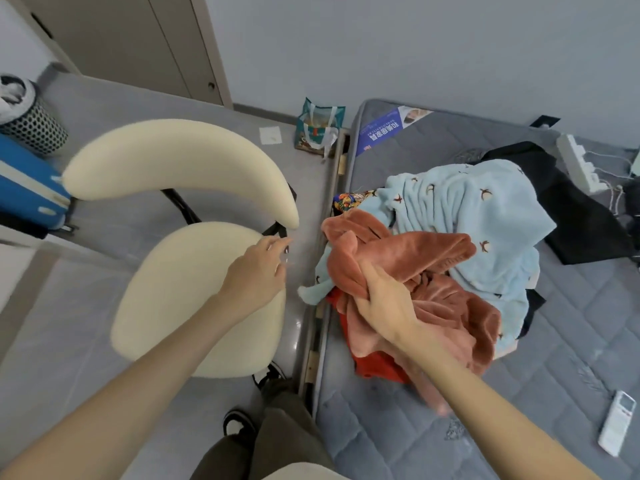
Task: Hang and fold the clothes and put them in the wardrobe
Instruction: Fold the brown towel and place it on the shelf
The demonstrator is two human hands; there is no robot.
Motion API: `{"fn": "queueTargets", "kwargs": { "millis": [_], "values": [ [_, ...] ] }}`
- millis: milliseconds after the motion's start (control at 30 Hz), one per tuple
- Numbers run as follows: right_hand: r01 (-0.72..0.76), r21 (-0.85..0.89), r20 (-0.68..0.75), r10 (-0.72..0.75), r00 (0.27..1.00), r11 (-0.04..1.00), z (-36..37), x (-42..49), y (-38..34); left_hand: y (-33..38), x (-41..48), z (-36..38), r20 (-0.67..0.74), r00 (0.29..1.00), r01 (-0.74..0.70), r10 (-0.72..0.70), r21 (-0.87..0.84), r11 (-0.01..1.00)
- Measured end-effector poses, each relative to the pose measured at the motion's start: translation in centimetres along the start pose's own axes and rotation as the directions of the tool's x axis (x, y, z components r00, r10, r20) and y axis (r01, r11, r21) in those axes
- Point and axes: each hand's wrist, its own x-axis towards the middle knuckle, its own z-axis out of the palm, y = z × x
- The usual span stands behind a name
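A pile of clothes lies on the grey mattress (398, 427). My right hand (384, 299) grips a rust-pink fleece garment (433, 296) at the pile's left side and lifts a fold of it. Under and behind it are a light-blue fleece with small bird prints (474, 209), a red garment (377, 365), a black garment (581, 216) and a patterned cloth (349, 199). My left hand (256, 271) hovers over the cream chair's seat (194, 306), its fingers curled round a small clear thing (286, 254) that is too blurred to name. The wardrobe's grey-brown doors (121, 39) stand at the top left.
The cream chair's curved backrest (173, 157) is left of the bed. A green bag (320, 128) and a paper scrap (270, 135) lie on the floor. At far left are a mesh bin (31, 116) and a blue case (27, 188). A power strip (578, 161) and a remote (616, 424) lie on the mattress.
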Motion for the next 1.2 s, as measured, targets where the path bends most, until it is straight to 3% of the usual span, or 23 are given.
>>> {"fn": "queueTargets", "kwargs": {
  "millis": [67, 367, 533, 833, 967, 1033, 1133, 1200],
  "values": [
    [0.103, 0.07, -0.042, -0.1, 0.994, 0.992, -0.9, -0.2, -3.4, -1.7, -1.5, -1.3, -0.019, 0.999, 0.035, -0.035, -0.006, 0.999],
    [0.46, 0.08, -0.128, -0.448, 0.885, 0.884, -2.8, 2.3, -22.2, -9.7, -10.4, -9.6, -0.217, 0.962, 0.149, -0.166, -0.093, 0.984],
    [0.552, 0.056, -0.192, -0.534, 0.823, 0.832, -0.7, 4.3, -31.1, -14.8, -15.5, -13.4, -0.338, 0.903, 0.216, -0.264, -0.172, 0.961],
    [0.348, -0.054, 0.008, -0.348, 0.937, 0.936, 10.2, 6.2, -29.4, -20.9, -18.2, -10.1, -0.223, 0.906, 0.287, -0.359, -0.296, 0.911],
    [0.217, -0.128, 0.235, -0.183, 0.955, 0.968, 16.3, 6.8, -24.8, -22.9, -16.4, -5.9, -0.153, 0.902, 0.341, -0.403, -0.316, 0.885],
    [0.162, -0.174, 0.398, -0.081, 0.914, 0.971, 18.7, 7.5, -22.3, -24.1, -14.9, -3.4, -0.087, 0.905, 0.376, -0.417, -0.299, 0.877],
    [0.185, -0.28, 0.632, 0.036, 0.774, 0.942, 21.0, 8.9, -19.4, -25.8, -12.6, -0.1, 0.012, 0.891, 0.44, -0.454, -0.267, 0.857],
    [0.179, -0.297, 0.701, 0.087, 0.708, 0.938, 21.9, 10.0, -18.8, -26.8, -11.0, 1.5, 0.066, 0.869, 0.49, -0.49, -0.238, 0.838]
  ]
}}
